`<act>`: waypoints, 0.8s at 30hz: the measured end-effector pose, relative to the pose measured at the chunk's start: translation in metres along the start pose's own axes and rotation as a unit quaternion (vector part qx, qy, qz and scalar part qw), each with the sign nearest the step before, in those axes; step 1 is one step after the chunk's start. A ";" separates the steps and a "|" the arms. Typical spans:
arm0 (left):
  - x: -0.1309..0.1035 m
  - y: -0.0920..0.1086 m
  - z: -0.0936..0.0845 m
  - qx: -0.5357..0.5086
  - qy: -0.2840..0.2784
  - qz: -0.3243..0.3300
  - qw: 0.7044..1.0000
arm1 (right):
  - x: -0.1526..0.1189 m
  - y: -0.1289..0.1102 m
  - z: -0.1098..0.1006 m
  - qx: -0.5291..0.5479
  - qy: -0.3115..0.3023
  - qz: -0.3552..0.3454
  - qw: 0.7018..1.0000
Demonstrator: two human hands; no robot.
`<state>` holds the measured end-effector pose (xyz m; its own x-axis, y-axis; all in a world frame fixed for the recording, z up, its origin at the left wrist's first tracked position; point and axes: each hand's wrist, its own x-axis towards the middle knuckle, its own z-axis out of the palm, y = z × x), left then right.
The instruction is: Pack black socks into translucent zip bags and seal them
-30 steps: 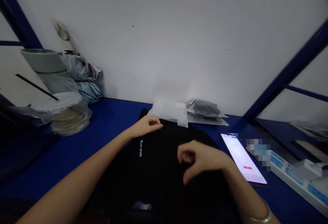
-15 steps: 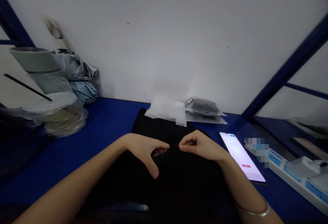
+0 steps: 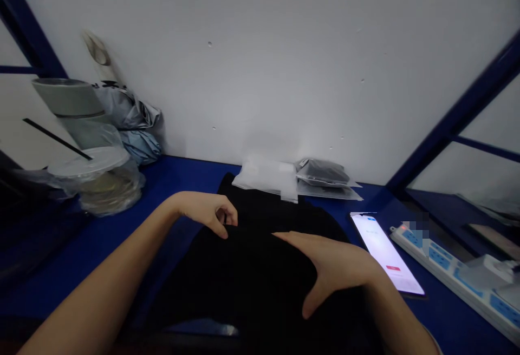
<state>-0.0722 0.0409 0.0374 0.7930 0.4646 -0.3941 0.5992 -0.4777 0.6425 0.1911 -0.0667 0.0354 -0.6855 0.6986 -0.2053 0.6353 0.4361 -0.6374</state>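
Observation:
Black cloth [image 3: 252,279], perhaps a garment, is spread over the middle of the blue table; its dark folds are hard to make out. My left hand [image 3: 207,213] is at the cloth's left side, with curled fingers and the thumb closed on a raised bit of it. On the right, my right hand [image 3: 331,263] lies over the cloth, its fingers stretched flat and pointing left, the thumb spread well apart toward me. Nothing is gripped in that hand.
White plastic bags [image 3: 266,176] and clear bags with dark contents [image 3: 325,173] lie against the wall. A lit phone [image 3: 385,255] and a power strip [image 3: 447,268] are on the right. A bagged lidded cup with a straw [image 3: 108,182] stands left on the blue table [image 3: 182,173].
My left hand has moved left and slightly away from me, its fingers now curled in. My right hand has gone from a pinch to flat, spread fingers, and sits nearer me.

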 end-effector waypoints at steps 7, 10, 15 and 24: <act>-0.005 -0.007 -0.005 0.009 0.034 0.002 0.999 | -0.018 0.013 -0.017 -0.008 0.108 0.124 0.986; 0.000 -0.007 -0.005 0.017 0.079 -0.018 0.997 | -0.018 0.023 -0.025 -0.012 0.135 0.142 0.981; 0.008 -0.009 -0.003 0.043 0.155 -0.037 0.986 | -0.006 0.041 -0.027 -0.010 0.195 0.162 0.967; 0.016 -0.023 -0.005 0.055 0.215 -0.028 0.975 | -0.016 0.049 -0.034 0.103 0.149 0.133 0.975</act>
<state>-0.0743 0.0626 0.0194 0.6532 0.7507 -0.0994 0.6673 -0.5086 0.5441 0.2456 -0.0373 0.0328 -0.3542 0.9180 -0.1784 0.6704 0.1163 -0.7328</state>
